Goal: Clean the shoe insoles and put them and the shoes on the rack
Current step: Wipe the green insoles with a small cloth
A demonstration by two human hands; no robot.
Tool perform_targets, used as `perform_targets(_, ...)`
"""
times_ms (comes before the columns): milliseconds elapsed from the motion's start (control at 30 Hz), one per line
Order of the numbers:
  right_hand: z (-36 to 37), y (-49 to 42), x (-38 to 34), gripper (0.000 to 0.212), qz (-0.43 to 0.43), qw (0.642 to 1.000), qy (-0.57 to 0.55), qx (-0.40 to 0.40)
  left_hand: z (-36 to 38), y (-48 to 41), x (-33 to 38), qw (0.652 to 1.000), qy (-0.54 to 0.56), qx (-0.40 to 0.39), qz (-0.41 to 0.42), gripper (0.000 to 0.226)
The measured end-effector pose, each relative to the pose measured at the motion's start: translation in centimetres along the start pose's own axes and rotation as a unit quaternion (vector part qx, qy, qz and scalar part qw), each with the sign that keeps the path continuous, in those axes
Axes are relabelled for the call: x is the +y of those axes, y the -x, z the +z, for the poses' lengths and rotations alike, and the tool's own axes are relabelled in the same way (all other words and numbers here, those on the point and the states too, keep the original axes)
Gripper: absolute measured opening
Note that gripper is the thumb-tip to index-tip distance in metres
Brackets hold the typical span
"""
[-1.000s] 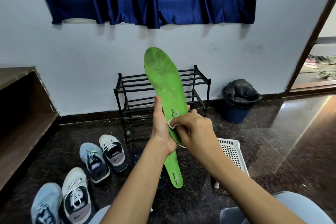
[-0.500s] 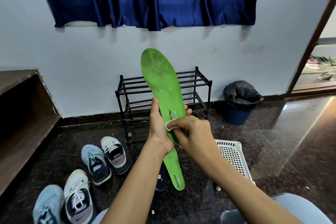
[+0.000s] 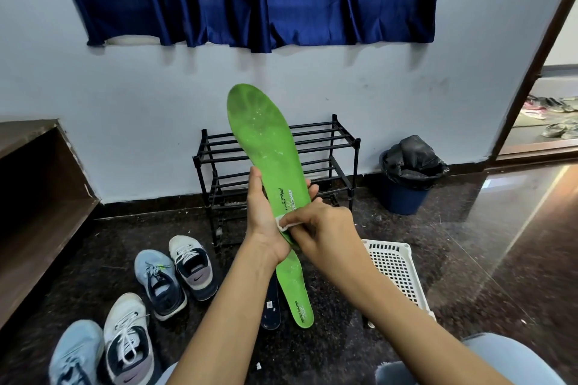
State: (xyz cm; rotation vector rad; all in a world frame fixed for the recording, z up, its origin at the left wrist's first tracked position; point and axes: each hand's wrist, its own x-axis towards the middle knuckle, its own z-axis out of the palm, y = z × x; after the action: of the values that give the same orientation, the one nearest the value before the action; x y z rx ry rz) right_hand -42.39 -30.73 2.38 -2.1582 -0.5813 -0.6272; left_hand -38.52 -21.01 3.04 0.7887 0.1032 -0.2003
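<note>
My left hand (image 3: pixel 264 222) holds a green insole (image 3: pixel 266 137) upright by its middle, toe end up, with pale specks on its surface. My right hand (image 3: pixel 325 233) pinches a small white wipe (image 3: pixel 285 224) against the insole's heel part. A second green insole (image 3: pixel 297 294) lies on the dark floor below my hands, next to a dark insole (image 3: pixel 271 312). The black two-tier shoe rack (image 3: pixel 341 147) stands bare against the wall behind the raised insole. Two pairs of sneakers rest on the floor at lower left: light blue ones (image 3: pixel 158 281) and white ones (image 3: pixel 192 262).
A white perforated basket (image 3: pixel 397 269) lies on the floor to the right. A blue bin with a black bag (image 3: pixel 409 175) stands by the wall. A brown wooden shelf (image 3: pixel 37 197) is on the left, and an open doorway (image 3: pixel 550 116) with more footwear is at far right.
My right hand with the wipe has slid a little down the insole toward the heel. The view has shifted slightly.
</note>
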Motion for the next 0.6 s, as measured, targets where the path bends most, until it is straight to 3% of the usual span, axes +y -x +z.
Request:
perform_targets(300,-0.4,-0.3,1.0,0.021,-0.013,0.999,-0.009,0.052,1.0,0.5,-1.4,0.999,-0.032,-0.004,-0.029,0.084)
perform_targets(500,-0.2,0.5,0.7,0.022,-0.021,1.000,-0.002,-0.002,0.4,0.0,-0.1,0.999,0.033,-0.008,0.011,0.080)
perform_targets(600,-0.1,0.3,0.8,0.021,-0.022,1.000,-0.002,0.008,0.6,0.2,-0.3,1.000,0.028,-0.005,0.010,0.080)
